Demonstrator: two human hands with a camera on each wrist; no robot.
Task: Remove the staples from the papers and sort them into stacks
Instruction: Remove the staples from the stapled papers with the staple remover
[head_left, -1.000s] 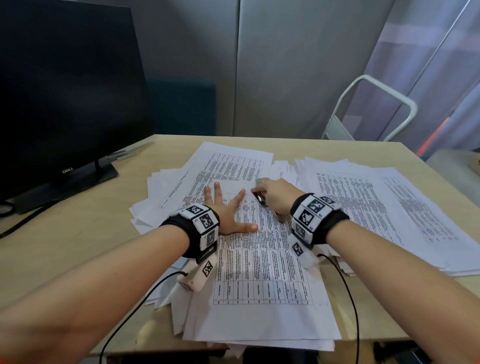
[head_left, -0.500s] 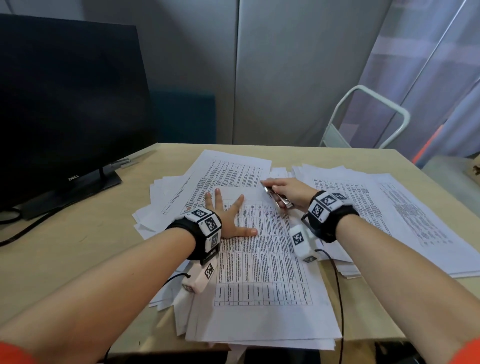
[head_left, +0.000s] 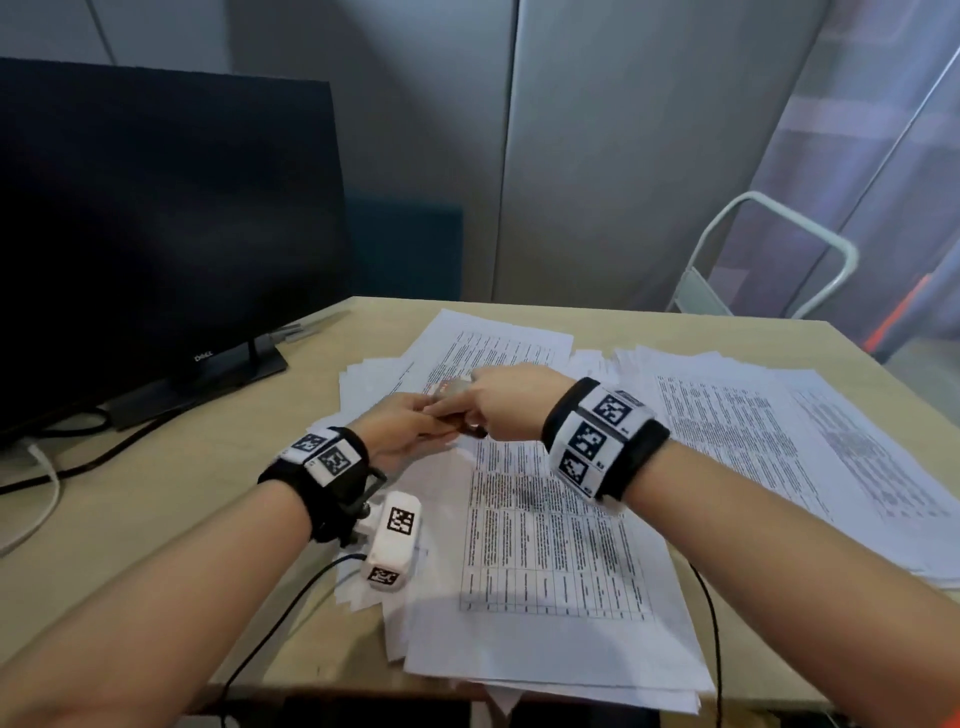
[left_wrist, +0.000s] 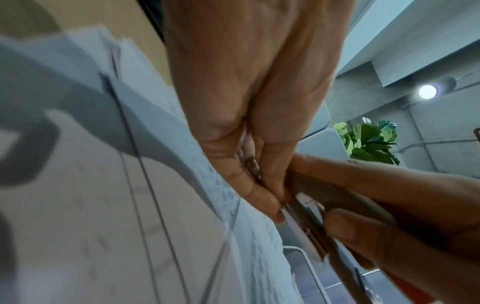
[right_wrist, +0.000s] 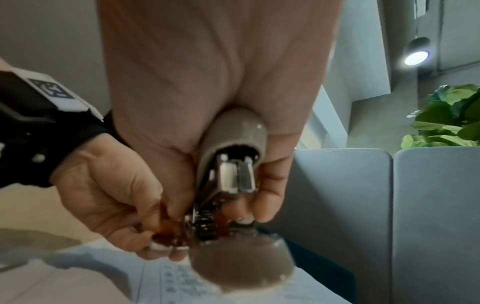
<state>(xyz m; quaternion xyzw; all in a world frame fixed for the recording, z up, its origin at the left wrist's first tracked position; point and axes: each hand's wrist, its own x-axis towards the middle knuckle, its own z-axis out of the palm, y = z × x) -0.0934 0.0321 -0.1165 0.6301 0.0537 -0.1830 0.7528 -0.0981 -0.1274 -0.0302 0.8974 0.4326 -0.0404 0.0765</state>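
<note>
Fingers (right_wrist: 270, 197) of right hand (head_left: 506, 400) grip rounded grey metal stapler (right_wrist: 231, 156).

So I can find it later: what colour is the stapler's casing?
Grey-beige, with bare metal inside; the stapler shows best in the right wrist view.

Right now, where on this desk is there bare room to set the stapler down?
Bare desk lies left of the papers, in front of the monitor, though cables cross it. A bare strip runs along the far edge. The middle and right are crowded with papers.
</note>
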